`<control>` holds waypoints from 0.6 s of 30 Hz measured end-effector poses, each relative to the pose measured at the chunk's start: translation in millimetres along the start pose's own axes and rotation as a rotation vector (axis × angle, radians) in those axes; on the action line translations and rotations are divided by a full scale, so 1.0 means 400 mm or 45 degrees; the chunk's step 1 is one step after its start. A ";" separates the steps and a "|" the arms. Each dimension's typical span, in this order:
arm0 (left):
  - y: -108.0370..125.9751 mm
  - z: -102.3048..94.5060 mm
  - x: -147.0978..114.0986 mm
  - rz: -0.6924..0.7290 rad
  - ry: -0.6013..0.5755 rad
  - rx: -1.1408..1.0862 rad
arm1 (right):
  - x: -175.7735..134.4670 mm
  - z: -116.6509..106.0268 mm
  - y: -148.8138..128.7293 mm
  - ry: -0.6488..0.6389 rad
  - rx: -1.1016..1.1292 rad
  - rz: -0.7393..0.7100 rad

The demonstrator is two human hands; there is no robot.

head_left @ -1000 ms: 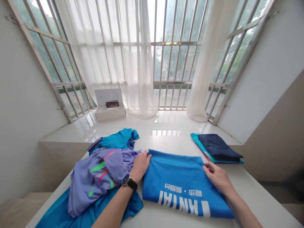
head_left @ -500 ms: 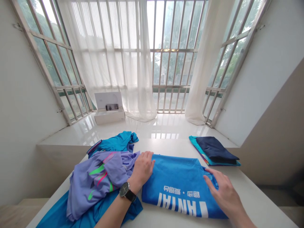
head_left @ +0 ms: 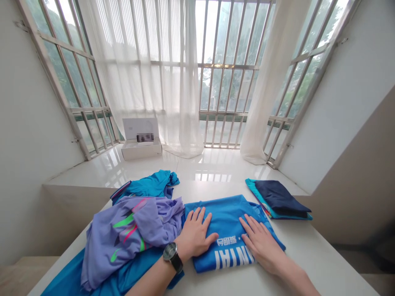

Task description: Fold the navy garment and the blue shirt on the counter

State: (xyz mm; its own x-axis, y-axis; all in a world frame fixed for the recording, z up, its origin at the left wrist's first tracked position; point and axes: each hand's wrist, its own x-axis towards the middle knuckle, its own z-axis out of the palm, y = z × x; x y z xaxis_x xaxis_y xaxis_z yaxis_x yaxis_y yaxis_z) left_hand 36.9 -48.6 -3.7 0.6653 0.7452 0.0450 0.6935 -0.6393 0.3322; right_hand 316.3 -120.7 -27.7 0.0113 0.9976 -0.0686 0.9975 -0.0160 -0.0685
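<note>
A blue T-shirt point(head_left: 225, 209) with white lettering lies folded on the white table, in the lower middle of the head view. My left hand point(head_left: 199, 232) rests on its left part, fingers spread; a dark watch is on that wrist. On the shirt's right part lies my right hand point(head_left: 261, 240), flat with fingers stretched out, covering some of the lettering. Right beside my left hand is a crumpled purple shirt point(head_left: 123, 238) with green and pink marks. Under the purple shirt spreads a teal-blue garment point(head_left: 68, 275).
Folded garments, navy on turquoise point(head_left: 280, 199), lie at the table's right back. A bunched teal garment point(head_left: 151, 185) sits behind the purple shirt. An open white box point(head_left: 142, 150) stands on the window ledge point(head_left: 212, 164), with white curtains point(head_left: 185, 102) hanging behind.
My right hand has moved left from the shirt's right edge onto its top, and that side now reaches less far right. My left hand has come down and spread on the shirt.
</note>
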 end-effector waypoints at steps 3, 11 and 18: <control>0.031 -0.022 -0.021 -0.032 0.019 0.074 | 0.095 -0.029 0.026 0.006 -0.069 -0.060; 0.099 -0.039 -0.032 0.072 0.093 0.236 | 0.214 -0.044 -0.057 0.391 -0.157 -0.012; 0.047 0.016 -0.027 0.405 0.110 0.015 | 0.067 -0.002 -0.145 0.157 0.056 -0.064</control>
State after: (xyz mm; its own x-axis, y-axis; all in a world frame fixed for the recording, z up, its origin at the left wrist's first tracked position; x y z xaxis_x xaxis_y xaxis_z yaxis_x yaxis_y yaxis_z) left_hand 44.6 -70.1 -4.0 0.8235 0.5209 0.2249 0.4584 -0.8444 0.2774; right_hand 258.9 -93.0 -24.9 -0.0275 0.9979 0.0586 0.9931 0.0340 -0.1122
